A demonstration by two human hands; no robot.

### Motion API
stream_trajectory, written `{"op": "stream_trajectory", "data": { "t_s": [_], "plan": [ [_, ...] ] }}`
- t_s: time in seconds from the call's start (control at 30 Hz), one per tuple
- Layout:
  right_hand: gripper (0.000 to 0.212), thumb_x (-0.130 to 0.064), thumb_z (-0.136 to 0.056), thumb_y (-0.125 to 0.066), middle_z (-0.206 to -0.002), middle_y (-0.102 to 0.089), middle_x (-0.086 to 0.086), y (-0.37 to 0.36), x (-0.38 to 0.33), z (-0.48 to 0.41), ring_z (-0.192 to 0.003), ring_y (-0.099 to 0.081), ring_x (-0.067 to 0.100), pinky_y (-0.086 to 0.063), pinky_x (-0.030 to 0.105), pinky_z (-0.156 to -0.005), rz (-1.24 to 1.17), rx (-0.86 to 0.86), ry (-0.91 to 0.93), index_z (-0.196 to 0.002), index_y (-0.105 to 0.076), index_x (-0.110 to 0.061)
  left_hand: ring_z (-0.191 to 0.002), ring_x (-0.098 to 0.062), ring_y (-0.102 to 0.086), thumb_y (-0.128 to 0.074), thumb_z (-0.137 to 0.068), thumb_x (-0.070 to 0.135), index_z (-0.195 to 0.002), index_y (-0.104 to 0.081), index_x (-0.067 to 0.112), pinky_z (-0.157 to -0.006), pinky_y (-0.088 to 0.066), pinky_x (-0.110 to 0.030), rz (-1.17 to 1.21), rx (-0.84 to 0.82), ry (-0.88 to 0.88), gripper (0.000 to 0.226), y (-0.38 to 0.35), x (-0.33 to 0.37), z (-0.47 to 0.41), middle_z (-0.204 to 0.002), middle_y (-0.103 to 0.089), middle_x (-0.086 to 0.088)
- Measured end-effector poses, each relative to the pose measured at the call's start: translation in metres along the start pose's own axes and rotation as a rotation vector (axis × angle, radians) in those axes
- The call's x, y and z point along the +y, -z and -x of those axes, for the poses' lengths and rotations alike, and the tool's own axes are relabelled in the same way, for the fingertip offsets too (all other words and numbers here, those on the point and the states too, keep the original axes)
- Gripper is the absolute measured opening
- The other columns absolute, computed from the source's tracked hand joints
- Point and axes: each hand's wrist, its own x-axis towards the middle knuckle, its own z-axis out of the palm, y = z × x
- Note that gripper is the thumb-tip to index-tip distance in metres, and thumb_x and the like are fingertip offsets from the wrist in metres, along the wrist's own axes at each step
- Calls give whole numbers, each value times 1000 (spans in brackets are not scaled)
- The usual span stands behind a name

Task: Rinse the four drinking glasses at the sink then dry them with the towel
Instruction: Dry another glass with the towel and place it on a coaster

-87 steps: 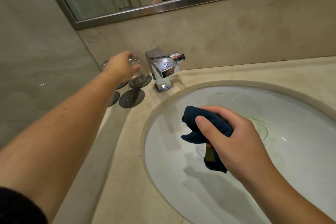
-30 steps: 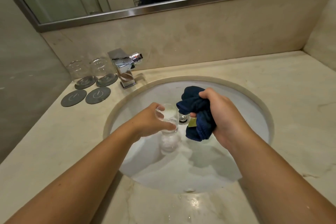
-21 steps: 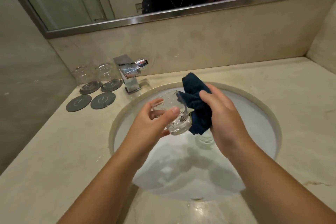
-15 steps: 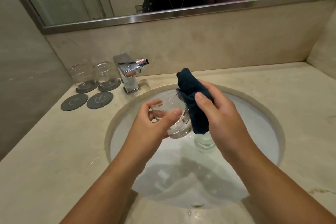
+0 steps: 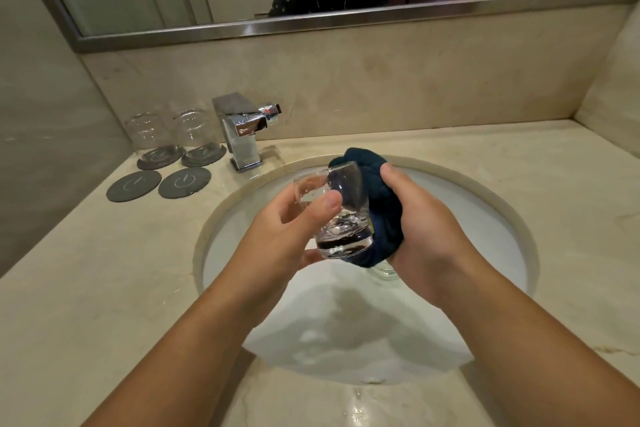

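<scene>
Marble counter [image 5: 86, 288] fills the frame, with the round sink basin [image 5: 485, 211] at centre and the faucet [image 5: 242, 132] at its upper-left edge. Both hands are over the basin, mid-frame: left hand [image 5: 277, 236] grasps a drinking glass [image 5: 332, 211] by its lower wall, thumb across the front; right hand [image 5: 426, 229] is clenched round a wadded dark blue towel [image 5: 381, 211].

Key relation: towel sits just right of the glass, touching its wall and rim. Glass axis is near upright, mouth toward top of frame, thick base down. Droplets inside, so I judge drying is barely begun. Right hand is nearer the mouth, and the towel should enter from upper right. Open room above the basin all round.

Second glass [image 5: 381, 272] is in the basin under the right hand, mostly hidden, probably upright. At upper left, two more glasses [image 5: 152, 135] [image 5: 195, 130] stand on coasters, with two bare coasters [image 5: 133, 185] [image 5: 184, 182] in front.
</scene>
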Motion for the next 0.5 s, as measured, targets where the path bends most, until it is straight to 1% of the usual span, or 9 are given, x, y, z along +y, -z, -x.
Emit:
{"op": "stream_trajectory", "data": {
  "t_s": [0.07,0.1,0.17,0.2,0.23,0.3,0.37,0.43,0.5],
  "plan": [
    [37,-34,-112,-44,-117,-77,19,1,0,0,-94,-72,36,-54,69,-88,12,16,8,-124,-72,-14,-107,-20,-76,-75,-87,40,-121,-70,34,-90,-63,-45,-30,-3,-25,35,3,2,0,-111,-79,1],
    [35,-32,-111,-45,-119,-75,23,1,-1,0,-94,-71,36,-53,72,-89,14,42,16,-121,-73,-13,-107,-20,-76,-77,-89,40,-124,-68,35,-91,-63,-48,-64,10,-37,37,5,2,-1,-114,-78,0],
    [30,-30,-109,-50,-124,-72,25,5,-4,-2,-102,-72,40,-54,70,-91,25,136,29,-114,-74,-14,-103,-19,-77,-77,-83,45,-132,-62,41,-90,-63,-52,-184,64,-61,51,12,3,-3,-119,-74,-2],
    [27,-30,-107,-53,-122,-73,22,7,-6,-2,-110,-72,42,-54,71,-95,37,182,34,-109,-76,-16,-98,-17,-77,-76,-79,48,-137,-58,44,-88,-64,-48,-264,87,-66,61,15,4,-4,-121,-71,-3],
    [26,-31,-104,-54,-118,-76,18,10,-9,-2,-115,-71,42,-52,71,-98,55,226,46,-104,-77,-19,-92,-12,-77,-77,-79,51,-142,-52,47,-83,-65,-39,-362,108,-70,68,17,6,-3,-120,-69,-1],
    [26,-34,-99,-55,-110,-80,9,15,-12,-3,-114,-73,37,-52,70,-100,90,277,76,-97,-79,-24,-83,0,-73,-82,-81,52,-143,-43,51,-71,-61,-23,-587,163,-82,72,19,7,-2,-113,-66,7],
    [27,-32,-101,-52,-103,-82,4,18,-16,-3,-110,-75,32,-54,66,-100,93,288,79,-95,-78,-25,-76,5,-68,-80,-83,50,-136,-38,46,-66,-55,-20,-700,225,-77,68,17,7,-2,-105,-64,11],
    [26,-26,-104,-50,-99,-83,4,16,-17,-1,-104,-78,29,-57,59,-99,77,274,48,-104,-76,-21,-62,4,-67,-74,-88,49,-129,-40,34,-63,-49,-23,-609,260,-28,55,15,6,-4,-97,-72,6],
    [27,-26,-106,-52,-103,-83,8,13,-13,-2,-101,-79,29,-58,55,-100,51,257,1,-115,-75,-14,-53,-2,-66,-70,-89,52,-124,-48,25,-68,-49,-31,-425,264,41,49,14,5,-5,-82,-79,4]
  ]
}}
